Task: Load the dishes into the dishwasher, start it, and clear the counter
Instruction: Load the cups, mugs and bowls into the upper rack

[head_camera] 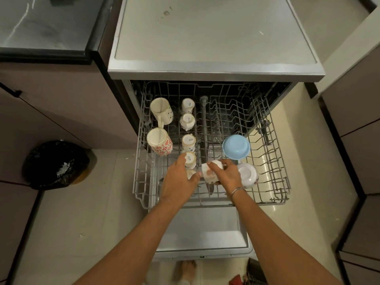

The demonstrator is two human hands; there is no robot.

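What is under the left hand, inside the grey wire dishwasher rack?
A small white ceramic cup peeks out beneath the left hand, near the grey wire rack's front edge. Most of it is covered, so whether the hand grips it cannot be seen.

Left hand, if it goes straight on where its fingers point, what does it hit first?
Probably the small upturned cup right at the fingertips of the left hand. The hand may already be touching it, but depth is unclear from this view.
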